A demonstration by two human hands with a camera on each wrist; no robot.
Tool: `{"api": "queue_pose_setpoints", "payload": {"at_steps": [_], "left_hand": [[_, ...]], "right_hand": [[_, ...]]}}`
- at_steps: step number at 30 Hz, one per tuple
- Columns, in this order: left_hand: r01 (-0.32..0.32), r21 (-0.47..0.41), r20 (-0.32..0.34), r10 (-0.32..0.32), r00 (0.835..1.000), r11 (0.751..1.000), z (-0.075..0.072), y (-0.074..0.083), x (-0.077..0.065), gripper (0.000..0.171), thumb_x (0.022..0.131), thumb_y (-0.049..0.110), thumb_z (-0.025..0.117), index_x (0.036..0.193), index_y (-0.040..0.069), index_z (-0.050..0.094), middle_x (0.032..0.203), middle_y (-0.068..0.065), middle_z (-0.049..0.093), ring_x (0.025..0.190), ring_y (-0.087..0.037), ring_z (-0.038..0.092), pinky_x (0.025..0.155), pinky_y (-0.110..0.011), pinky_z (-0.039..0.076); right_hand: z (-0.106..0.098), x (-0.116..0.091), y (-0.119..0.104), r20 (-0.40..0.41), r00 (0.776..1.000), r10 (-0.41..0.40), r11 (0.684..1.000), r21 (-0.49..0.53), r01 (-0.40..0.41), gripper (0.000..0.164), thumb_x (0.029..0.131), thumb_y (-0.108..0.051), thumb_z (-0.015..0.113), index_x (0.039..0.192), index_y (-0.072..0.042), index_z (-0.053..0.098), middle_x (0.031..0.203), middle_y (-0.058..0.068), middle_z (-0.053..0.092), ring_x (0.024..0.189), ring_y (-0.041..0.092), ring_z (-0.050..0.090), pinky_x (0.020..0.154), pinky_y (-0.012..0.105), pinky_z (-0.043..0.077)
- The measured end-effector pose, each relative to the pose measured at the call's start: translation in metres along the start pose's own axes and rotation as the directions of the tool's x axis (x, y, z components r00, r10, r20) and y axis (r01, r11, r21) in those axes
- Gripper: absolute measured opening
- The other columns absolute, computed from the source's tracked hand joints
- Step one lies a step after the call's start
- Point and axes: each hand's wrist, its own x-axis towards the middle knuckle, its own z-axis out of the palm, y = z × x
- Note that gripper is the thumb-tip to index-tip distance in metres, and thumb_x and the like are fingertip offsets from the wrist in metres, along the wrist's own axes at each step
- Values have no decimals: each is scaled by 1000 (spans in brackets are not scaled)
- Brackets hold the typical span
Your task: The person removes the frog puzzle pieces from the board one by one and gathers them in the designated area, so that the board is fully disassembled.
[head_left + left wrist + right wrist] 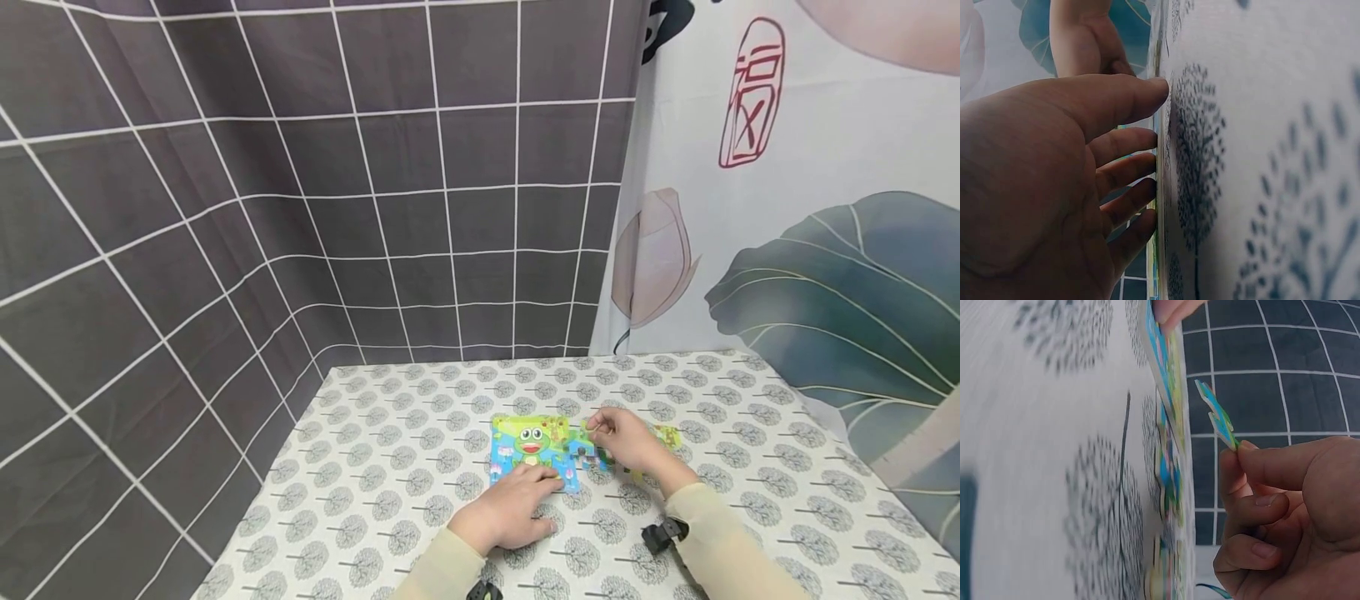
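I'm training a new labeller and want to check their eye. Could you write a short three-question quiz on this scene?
1. Choose one. The right hand holds a puzzle piece: (a) flat on its palm; (b) pinched, raised off the table; (c) pressed against the table.
2. True or false: the left hand touches the frog picture.
3. Fill in: in the head view, loose pieces lie to the ____ of the frog picture.

Key: 1. b; 2. true; 3. right.

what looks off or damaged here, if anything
Nothing stands out. The left hand rests on the frog board, loose pieces lie beside it, and the right hand pinches one piece above the table; no spill or damage shows.
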Motion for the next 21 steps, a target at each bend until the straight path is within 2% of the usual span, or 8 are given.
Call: {"api": "queue_pose_setpoints", "payload": {"at_steps": [4,10,16,21], "left_hand": [[2,-2,-1,-2,1000,1000,0,0,-1,62,99,43,69,155,23,52,160,8,44,146,-14,40,120,-36,40],[-6,14,-7,6,1000,1000,-1,0,-1,63,99,42,69,155,22,52,161,8,44,146,-15,40,120,-36,39],[-12,23,-7,13,1000,1000,1,-1,-1,63,99,42,69,156,22,51,161,7,44,146,-15,40,121,-36,38],[-16,23,-10,16,1000,1000,1,-1,-1,63,99,42,69,156,22,51,161,7,44,145,-15,40,120,-35,39]], "right_hand": [[-10,-5,7,-6,1000,-5,1000,-3,5,10,98,-10,70,106,-6,69,89,4,62,76,19,58,65,31,53],[-24,-13,15,11,1000,2,1000,13,-2,10,98,-7,70,107,-4,68,88,5,64,69,20,59,60,31,54],[-30,-19,26,3,1000,-7,1000,-7,7,11,97,-6,70,107,-3,68,89,5,64,76,21,61,67,34,55],[-35,-24,28,-10,999,41,999,20,-41,13,97,-7,70,109,-3,67,90,7,65,76,23,64,67,34,57]]}}
